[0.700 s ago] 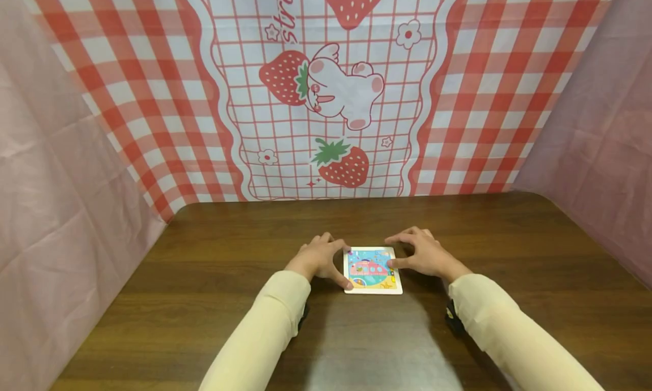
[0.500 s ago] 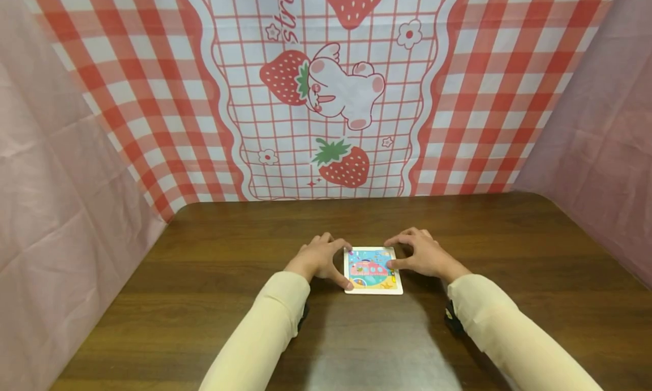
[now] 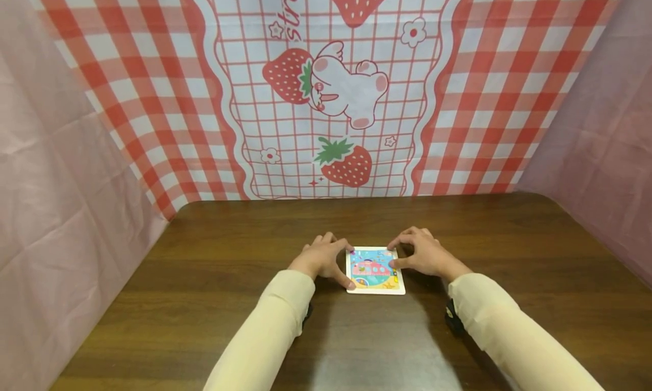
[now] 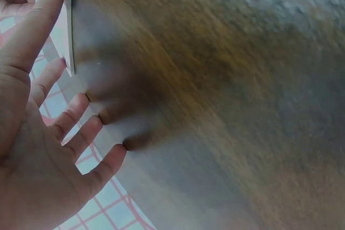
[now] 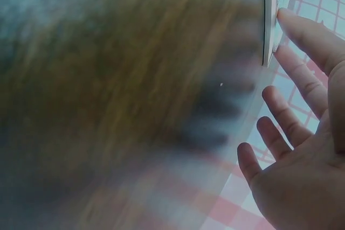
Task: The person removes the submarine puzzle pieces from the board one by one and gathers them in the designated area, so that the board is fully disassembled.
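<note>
A square board (image 3: 378, 290) with a pale border and a colourful undersea picture lies flat on the brown table. A pink submarine shows in the picture's middle. My left hand (image 3: 321, 258) spans the board's left side, its thumb on the near left corner and its index finger at the far left corner. On the other side, my right hand (image 3: 421, 254) rests its thumb on the picture's right part, with the index finger at the far right corner. Both wrist views show the other fingers spread beside the board's thin edge (image 4: 70, 30), their tips down by the tabletop.
A red-and-white checked cloth (image 3: 458, 125) with strawberry prints hangs behind the table (image 3: 229, 255). Pink drapes (image 3: 66, 170) close off both sides. The table's far corners are rounded.
The head view has shifted very slightly, so everything sits a few pixels to the right. The hands keep their places at the board, which stays put.
</note>
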{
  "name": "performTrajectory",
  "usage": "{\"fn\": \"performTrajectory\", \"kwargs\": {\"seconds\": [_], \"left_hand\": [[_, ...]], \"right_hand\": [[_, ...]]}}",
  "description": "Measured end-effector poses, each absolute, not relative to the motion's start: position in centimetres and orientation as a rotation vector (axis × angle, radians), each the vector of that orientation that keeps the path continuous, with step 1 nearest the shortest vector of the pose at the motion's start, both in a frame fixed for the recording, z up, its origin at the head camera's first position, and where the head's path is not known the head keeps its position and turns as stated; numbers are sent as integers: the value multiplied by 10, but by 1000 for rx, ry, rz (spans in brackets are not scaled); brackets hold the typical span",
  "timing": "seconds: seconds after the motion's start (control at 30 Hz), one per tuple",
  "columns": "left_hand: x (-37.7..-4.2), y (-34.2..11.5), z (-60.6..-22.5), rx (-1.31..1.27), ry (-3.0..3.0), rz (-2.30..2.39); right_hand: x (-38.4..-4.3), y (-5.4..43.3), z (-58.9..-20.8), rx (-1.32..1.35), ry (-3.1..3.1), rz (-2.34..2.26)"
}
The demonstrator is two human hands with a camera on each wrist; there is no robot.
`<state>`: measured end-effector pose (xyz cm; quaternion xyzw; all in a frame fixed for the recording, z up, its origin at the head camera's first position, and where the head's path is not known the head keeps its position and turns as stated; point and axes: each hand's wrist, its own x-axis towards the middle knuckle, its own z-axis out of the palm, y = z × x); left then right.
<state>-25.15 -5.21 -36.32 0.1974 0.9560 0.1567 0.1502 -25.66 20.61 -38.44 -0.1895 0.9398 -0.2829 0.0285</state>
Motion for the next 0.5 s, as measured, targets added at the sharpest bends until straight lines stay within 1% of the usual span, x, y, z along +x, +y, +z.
{"fn": "performTrajectory", "kwargs": {"seconds": [0.5], "left_hand": [[-248,-50,-360,527,2753,444]], "right_hand": [[-261,202,-380,-627,2924,-892]]}}
